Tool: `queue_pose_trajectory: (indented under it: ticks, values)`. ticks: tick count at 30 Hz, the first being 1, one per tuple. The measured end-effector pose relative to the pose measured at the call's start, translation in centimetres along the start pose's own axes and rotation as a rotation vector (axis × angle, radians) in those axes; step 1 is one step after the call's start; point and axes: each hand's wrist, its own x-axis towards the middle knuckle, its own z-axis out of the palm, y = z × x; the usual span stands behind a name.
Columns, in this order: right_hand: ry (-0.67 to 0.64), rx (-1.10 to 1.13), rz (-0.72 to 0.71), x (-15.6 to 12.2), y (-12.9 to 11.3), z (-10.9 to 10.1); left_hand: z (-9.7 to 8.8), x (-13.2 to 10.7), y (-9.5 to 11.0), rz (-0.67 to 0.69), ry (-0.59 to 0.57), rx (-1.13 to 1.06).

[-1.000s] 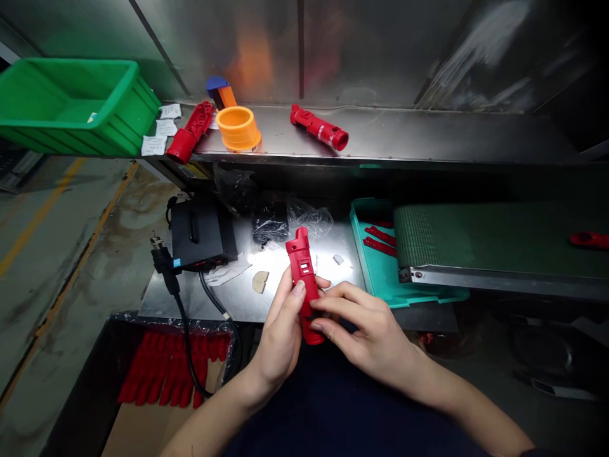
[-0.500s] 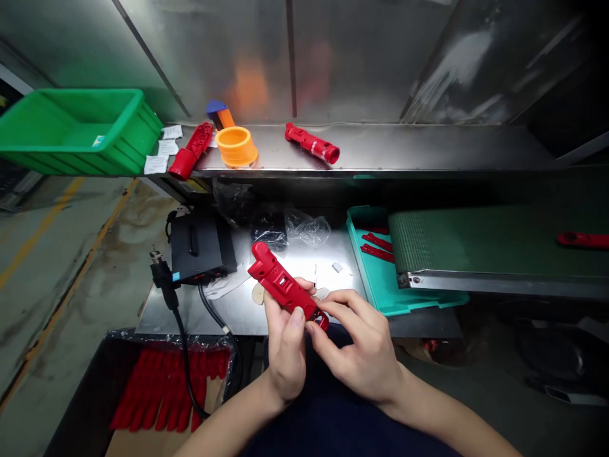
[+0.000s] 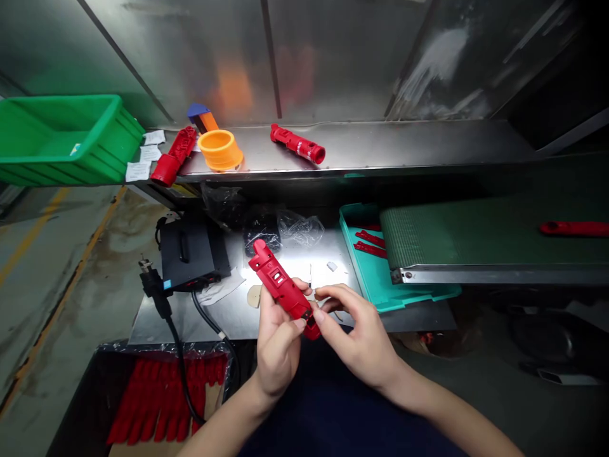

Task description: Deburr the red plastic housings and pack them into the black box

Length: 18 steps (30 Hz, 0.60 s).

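Head view: the red housing (image 3: 286, 295) has been swung, within the last second, from pointing almost straight ahead to a slant toward the left, by which its near end seems to be better presented to the right hand (image 3: 364, 336). It is gripped by the left hand (image 3: 278, 355) above the bench (image 3: 197, 327); whether it is also pinched by the right fingertips cannot be told. Red strips (image 3: 371, 250) are held in the teal tray (image 3: 404, 297), rows of red pieces (image 3: 157, 406) in the black crate (image 3: 90, 384), a pale scrap (image 3: 75, 149) in the green bin (image 3: 108, 149).
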Motion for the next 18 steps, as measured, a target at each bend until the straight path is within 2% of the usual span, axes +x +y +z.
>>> queue_pose_trajectory:
  ticks: [2,4,8,11,13,16,18]
  values:
    - [-0.034,0.146,0.138,0.4,0.3,-0.1,0.1,0.1,-0.2,-0.015,0.004,-0.003]
    - [-0.089,0.252,0.211,0.7,0.7,0.0,0.1,0.2,-0.5,-0.032,0.020,-0.011]
    - [-0.127,0.303,0.201,1.0,3.2,-0.3,-0.2,0.4,-0.5,-0.045,0.014,-0.044]
    - [-0.020,0.136,0.258,0.8,7.9,-0.9,-0.8,1.0,-0.2,-0.092,0.005,-0.080]
    - [0.044,-0.028,0.348,0.7,12.1,-1.1,-1.4,1.5,-0.2,-0.147,0.065,-0.102]
    - [0.019,-0.277,0.477,0.8,18.0,-0.3,-2.2,2.2,-0.8,-0.216,0.232,-0.087]
    - [-0.027,-0.402,0.537,1.1,20.7,0.6,-2.8,2.4,-1.3,-0.236,0.296,-0.067]
